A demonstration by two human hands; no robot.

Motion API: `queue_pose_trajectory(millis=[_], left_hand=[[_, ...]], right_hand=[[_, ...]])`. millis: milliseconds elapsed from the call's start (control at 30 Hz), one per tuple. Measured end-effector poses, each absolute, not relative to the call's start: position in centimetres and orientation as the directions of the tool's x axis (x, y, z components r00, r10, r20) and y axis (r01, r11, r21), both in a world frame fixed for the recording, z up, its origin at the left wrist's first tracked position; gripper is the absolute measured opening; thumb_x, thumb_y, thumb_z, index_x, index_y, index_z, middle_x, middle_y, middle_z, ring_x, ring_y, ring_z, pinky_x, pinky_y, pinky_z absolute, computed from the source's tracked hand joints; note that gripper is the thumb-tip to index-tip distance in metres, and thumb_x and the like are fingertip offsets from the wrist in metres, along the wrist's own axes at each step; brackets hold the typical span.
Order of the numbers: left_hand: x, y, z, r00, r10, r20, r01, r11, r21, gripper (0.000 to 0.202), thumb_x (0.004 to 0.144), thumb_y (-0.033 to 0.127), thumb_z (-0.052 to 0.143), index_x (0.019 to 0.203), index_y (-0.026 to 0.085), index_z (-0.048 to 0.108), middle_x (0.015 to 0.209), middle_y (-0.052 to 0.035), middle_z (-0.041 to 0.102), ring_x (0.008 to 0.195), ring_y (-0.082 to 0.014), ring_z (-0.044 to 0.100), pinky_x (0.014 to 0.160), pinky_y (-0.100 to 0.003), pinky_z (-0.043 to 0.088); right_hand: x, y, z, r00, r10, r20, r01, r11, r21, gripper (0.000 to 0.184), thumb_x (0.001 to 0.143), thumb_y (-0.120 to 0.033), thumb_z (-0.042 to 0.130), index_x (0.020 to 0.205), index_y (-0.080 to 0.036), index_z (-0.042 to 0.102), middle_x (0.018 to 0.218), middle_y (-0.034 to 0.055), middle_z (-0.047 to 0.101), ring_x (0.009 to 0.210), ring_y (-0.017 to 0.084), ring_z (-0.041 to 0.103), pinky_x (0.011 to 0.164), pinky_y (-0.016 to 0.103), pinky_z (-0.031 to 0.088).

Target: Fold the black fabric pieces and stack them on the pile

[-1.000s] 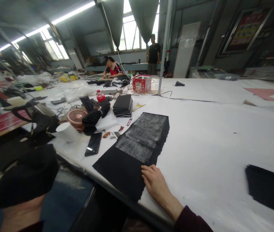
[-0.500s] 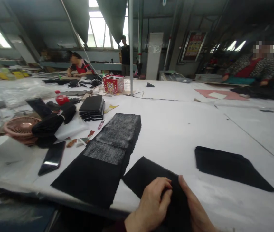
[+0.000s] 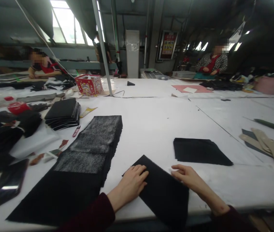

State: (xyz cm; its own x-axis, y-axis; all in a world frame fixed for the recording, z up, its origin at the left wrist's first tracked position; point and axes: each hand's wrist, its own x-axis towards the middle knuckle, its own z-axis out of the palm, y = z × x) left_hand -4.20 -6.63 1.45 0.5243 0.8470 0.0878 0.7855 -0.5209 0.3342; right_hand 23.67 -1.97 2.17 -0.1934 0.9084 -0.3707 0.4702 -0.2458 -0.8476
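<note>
A black fabric piece (image 3: 163, 185) lies aslant in front of me, its lower end reaching the table's front edge. My left hand (image 3: 133, 180) rests on its upper left part, palm down with the fingers stretched out. At its upper right edge is my right hand (image 3: 187, 176), the fingers loosely bent and apart; whether they touch the cloth I cannot tell. To the left lies a long pile of black fabric (image 3: 54, 193), with a speckled grey section (image 3: 86, 141) at its far part. Another black fabric piece (image 3: 202, 151) lies flat to the right.
A phone (image 3: 8, 185), a small cutter (image 3: 76, 131) and a stack of black pieces (image 3: 61, 111) are at left. Beige templates (image 3: 272, 148) lie at right. A red box (image 3: 88, 85) stands by a pole (image 3: 104, 48). Several people are farther back.
My view has swung right. My left hand has moved to the far left part of the fabric and flattened; my right hand has shifted along its right edge, away from me.
</note>
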Motion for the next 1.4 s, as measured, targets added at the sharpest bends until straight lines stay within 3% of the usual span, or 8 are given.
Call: queue_pose_trajectory(millis=[167, 267, 400, 533, 667, 767, 867, 1400], left_hand=[[-4.4, -4.1, 2.0, 0.602, 0.796, 0.064, 0.751, -0.592, 0.293, 0.033, 0.087, 0.022, 0.064, 0.119, 0.021, 0.056, 0.127, -0.0071, 0.057, 0.117, -0.0246, 0.053, 0.101, -0.038, 0.043], [-4.1, -2.9, 2.0, 0.589, 0.806, 0.056, 0.762, -0.578, 0.293, 0.022, 0.088, 0.022, 0.062, 0.111, 0.021, 0.059, 0.114, -0.0061, 0.061, 0.107, -0.0226, 0.057, 0.092, -0.035, 0.048], [-3.3, -2.0, 1.2, 0.494, 0.864, 0.096, 0.822, -0.500, 0.273, 0.010, 0.092, 0.019, 0.054, 0.100, 0.020, 0.060, 0.101, -0.0046, 0.061, 0.093, -0.0211, 0.058, 0.081, -0.034, 0.050], [-2.6, -1.5, 0.1, 0.444, 0.884, 0.146, 0.853, -0.467, 0.232, 0.014, 0.094, 0.017, 0.048, 0.092, 0.019, 0.061, 0.098, -0.0049, 0.061, 0.090, -0.0216, 0.056, 0.080, -0.036, 0.049], [-2.4, -1.2, -0.9, 0.409, 0.886, 0.219, 0.856, -0.456, 0.244, 0.021, 0.096, 0.015, 0.044, 0.111, 0.018, 0.059, 0.099, -0.0060, 0.061, 0.092, -0.0221, 0.055, 0.081, -0.037, 0.049], [-2.6, -0.9, -1.5, 0.381, 0.887, 0.261, 0.858, -0.445, 0.257, 0.036, 0.097, 0.015, 0.042, 0.133, 0.019, 0.049, 0.105, -0.0073, 0.060, 0.094, -0.0221, 0.054, 0.083, -0.037, 0.048], [-2.8, -0.7, -2.0, 0.371, 0.893, 0.254, 0.865, -0.432, 0.254, 0.044, 0.096, 0.013, 0.043, 0.139, 0.021, 0.044, 0.108, -0.0075, 0.058, 0.095, -0.0223, 0.053, 0.083, -0.038, 0.048], [-2.9, -0.3, -2.3, 0.307, 0.924, 0.230, 0.870, -0.370, 0.325, 0.043, 0.095, 0.013, 0.045, 0.136, 0.025, 0.050, 0.109, -0.0073, 0.055, 0.097, -0.0223, 0.052, 0.082, -0.039, 0.047]], right_hand=[[19.3, 1.6, 2.0, -0.272, 0.946, -0.175, 0.745, 0.092, -0.661, 0.035, 0.081, -0.036, 0.062, 0.106, -0.013, 0.071, 0.082, 0.0063, 0.072, 0.076, 0.019, 0.065, 0.072, 0.028, 0.046], [16.0, 2.0, 1.2, -0.215, 0.973, -0.084, 0.795, 0.124, -0.594, 0.028, 0.085, -0.031, 0.060, 0.106, -0.016, 0.071, 0.082, 0.0049, 0.070, 0.080, 0.020, 0.063, 0.077, 0.030, 0.044], [13.6, 1.1, -0.7, -0.158, 0.987, 0.029, 0.817, 0.147, -0.558, 0.025, 0.092, -0.021, 0.051, 0.110, -0.017, 0.068, 0.098, 0.0079, 0.067, 0.093, 0.021, 0.059, 0.084, 0.032, 0.040], [13.1, 0.1, -2.9, -0.199, 0.938, 0.285, 0.840, 0.313, -0.443, 0.023, 0.095, -0.015, 0.048, 0.106, -0.018, 0.068, 0.090, 0.0059, 0.062, 0.090, 0.021, 0.055, 0.081, 0.032, 0.038], [13.1, -0.2, -4.4, -0.264, 0.849, 0.458, 0.853, 0.427, -0.300, 0.025, 0.094, -0.011, 0.049, 0.111, -0.017, 0.066, 0.086, 0.0053, 0.059, 0.085, 0.021, 0.051, 0.075, 0.033, 0.036], [13.1, -0.2, -4.6, -0.322, 0.805, 0.498, 0.857, 0.472, -0.209, 0.027, 0.094, -0.010, 0.048, 0.114, -0.015, 0.064, 0.085, 0.0060, 0.058, 0.083, 0.021, 0.049, 0.073, 0.034, 0.034], [13.0, -0.2, -4.4, -0.349, 0.783, 0.514, 0.860, 0.486, -0.156, 0.029, 0.095, -0.009, 0.044, 0.116, -0.014, 0.063, 0.085, 0.0065, 0.056, 0.080, 0.021, 0.047, 0.072, 0.035, 0.033], [13.0, -0.2, -4.4, -0.387, 0.772, 0.504, 0.840, 0.521, -0.153, 0.031, 0.096, -0.010, 0.039, 0.118, -0.011, 0.060, 0.087, 0.0081, 0.055, 0.082, 0.023, 0.047, 0.072, 0.037, 0.036]])
